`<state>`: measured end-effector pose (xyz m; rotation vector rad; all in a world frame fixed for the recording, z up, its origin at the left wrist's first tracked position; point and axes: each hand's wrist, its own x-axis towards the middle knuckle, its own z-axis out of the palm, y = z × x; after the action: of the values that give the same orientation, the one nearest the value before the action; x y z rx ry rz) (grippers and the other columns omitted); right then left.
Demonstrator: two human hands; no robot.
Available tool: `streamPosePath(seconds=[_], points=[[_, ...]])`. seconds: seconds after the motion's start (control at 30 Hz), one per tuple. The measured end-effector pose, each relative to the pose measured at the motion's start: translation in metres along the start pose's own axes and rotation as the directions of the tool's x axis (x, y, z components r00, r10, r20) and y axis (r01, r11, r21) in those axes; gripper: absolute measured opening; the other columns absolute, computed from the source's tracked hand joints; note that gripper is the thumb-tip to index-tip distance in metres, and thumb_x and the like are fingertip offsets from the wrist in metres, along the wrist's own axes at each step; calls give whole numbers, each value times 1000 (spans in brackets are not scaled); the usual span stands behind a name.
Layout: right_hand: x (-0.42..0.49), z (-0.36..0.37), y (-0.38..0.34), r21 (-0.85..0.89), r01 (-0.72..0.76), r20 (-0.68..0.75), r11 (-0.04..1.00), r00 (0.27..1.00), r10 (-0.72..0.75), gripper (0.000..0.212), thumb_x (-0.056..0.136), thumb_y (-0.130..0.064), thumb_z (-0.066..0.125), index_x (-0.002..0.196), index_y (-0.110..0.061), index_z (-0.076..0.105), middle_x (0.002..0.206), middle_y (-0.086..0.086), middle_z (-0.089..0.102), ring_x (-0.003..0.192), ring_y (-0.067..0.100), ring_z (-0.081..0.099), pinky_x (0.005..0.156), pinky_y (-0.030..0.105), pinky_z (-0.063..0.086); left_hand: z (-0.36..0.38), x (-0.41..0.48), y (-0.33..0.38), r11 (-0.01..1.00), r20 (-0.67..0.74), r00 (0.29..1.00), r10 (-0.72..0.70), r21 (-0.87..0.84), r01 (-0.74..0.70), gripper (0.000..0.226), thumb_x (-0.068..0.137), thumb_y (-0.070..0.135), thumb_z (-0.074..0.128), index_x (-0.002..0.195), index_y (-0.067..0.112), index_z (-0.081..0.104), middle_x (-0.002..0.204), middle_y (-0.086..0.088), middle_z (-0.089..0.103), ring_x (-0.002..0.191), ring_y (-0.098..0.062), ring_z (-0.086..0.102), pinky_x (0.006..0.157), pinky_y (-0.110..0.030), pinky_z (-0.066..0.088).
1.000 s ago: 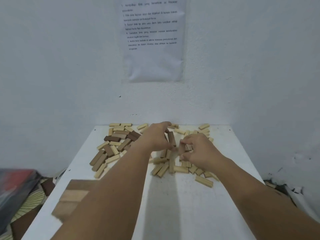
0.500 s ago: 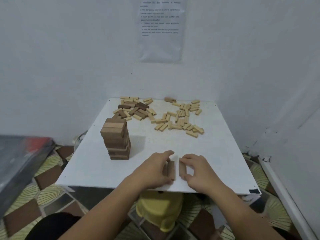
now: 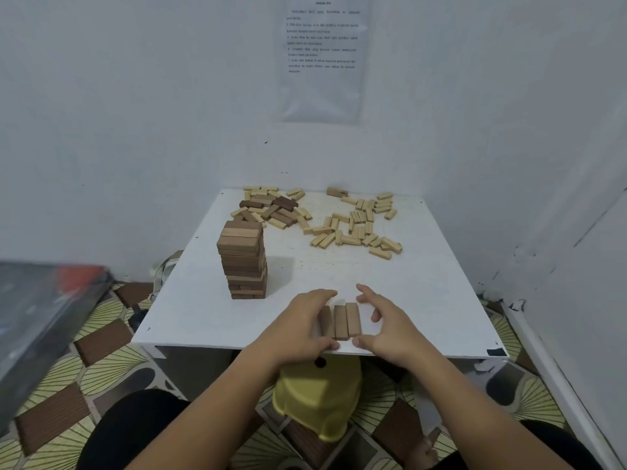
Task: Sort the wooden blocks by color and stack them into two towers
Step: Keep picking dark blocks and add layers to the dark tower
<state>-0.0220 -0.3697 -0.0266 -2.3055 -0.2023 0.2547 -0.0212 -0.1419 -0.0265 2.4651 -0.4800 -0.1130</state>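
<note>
A white square surface (image 3: 390, 293) stands against a pale wall, where a printed sheet of paper (image 3: 322, 56) hangs. Beneath its near edge sits an upturned yellow plastic tub (image 3: 319, 395) on the patterned floor (image 3: 101, 351); what it holds cannot be seen.

Left of centre rises a tall tower of brown wooden blocks (image 3: 244, 262). The blocks of its top layer lie with their long axes left to right.

Across the far right lies a loose scatter of pale wooden blocks (image 3: 356, 225), flat and pointing every way. At the far left is a mixed pile of dark brown and pale blocks (image 3: 271, 208), just behind the tower.

Close to the near edge, three brown wooden blocks (image 3: 346, 320) lie flat, side by side and touching, with long axes running near to far.

The left hand (image 3: 305, 320) curls round this row from the left, fingers over the far ends and thumb at the near ends, partly hiding the leftmost block. The right hand (image 3: 386, 329) is spread and relaxed just beside the rightmost block, gripping nothing.
</note>
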Motion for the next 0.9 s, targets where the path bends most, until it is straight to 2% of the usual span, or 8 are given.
streamPosePath(seconds=[0.1, 0.2, 0.33, 0.5, 0.63, 0.77, 0.83, 0.9], points=[[5, -1, 0, 25, -22, -20, 999, 1000, 23, 90, 75, -25, 87, 148, -48, 40, 125, -29, 53, 100, 3, 50, 91, 25, 46, 0, -1, -2, 1000, 25, 1000, -1, -15, 2, 96, 80, 48, 84, 159, 33, 31, 156, 6, 44, 141, -12, 39, 115, -30, 33], [6, 3, 2, 11, -17, -39, 1000, 999, 17, 79, 74, -29, 86, 142, -48, 49, 121, -32, 55, 98, 3, 51, 94, 32, 49, 4, -1, -3, 999, 20, 1000, 6, -39, -6, 92, 81, 49, 84, 157, 34, 34, 149, 7, 50, 135, -11, 44, 112, -29, 36], [6, 7, 4, 29, -15, -60, 999, 998, 17, 71, 77, -30, 85, 136, -53, 53, 123, -33, 56, 98, 2, 51, 92, 28, 46, 2, 3, -8, 997, 13, 1000, -10, -81, 11, 93, 77, 53, 85, 155, 38, 37, 142, 13, 54, 129, -5, 47, 110, -31, 41], [5, 10, 4, 16, -44, -80, 999, 996, 45, 68, 82, -28, 82, 139, -51, 53, 124, -20, 56, 101, 2, 51, 96, 25, 43, -1, 7, -11, 993, 8, 1000, -23, -111, 24, 93, 73, 51, 89, 152, 36, 41, 136, 14, 58, 125, -5, 51, 105, -27, 43], [16, 10, 0, 9, -74, -92, 997, 993, 75, 63, 87, -26, 77, 138, -55, 53, 102, -13, 54, 99, 9, 53, 99, 32, 46, 2, 14, -10, 991, -63, 996, -58, -121, 50, 89, 71, 53, 88, 147, 36, 44, 132, 14, 59, 122, -4, 52, 103, -28, 45], [36, 10, -4, 45, -23, -82, 999, 996, 27, 60, 90, -7, 68, 139, -40, 60, 103, -2, 67, 91, 13, 61, 88, 29, 55, 17, 22, -6, 984, -217, 965, -147, -134, 120, 87, 66, 61, 86, 140, 36, 47, 125, 14, 57, 118, -8, 51, 101, -31, 47], [42, 8, -5, 51, -18, -73, 999, 997, 21, 60, 90, -2, 65, 138, -38, 62, 101, 1, 67, 90, 13, 63, 81, 23, 54, 21, 22, -2, 978, -252, 950, -183, -144, 150, 94, 63, 62, 88, 142, 33, 46, 127, 11, 55, 120, -9, 49, 102, -31, 45], [41, 6, -5, 30, -11, -59, 999, 998, 13, 62, 90, -3, 64, 139, -40, 59, 104, -4, 64, 98, 8, 61, 80, 12, 48, 20, 19, 1, 967, -202, 954, -220, -171, 187, 111, 56, 66, 90, 149, 33, 39, 132, 11, 51, 123, -10, 44, 104, -31, 42]])
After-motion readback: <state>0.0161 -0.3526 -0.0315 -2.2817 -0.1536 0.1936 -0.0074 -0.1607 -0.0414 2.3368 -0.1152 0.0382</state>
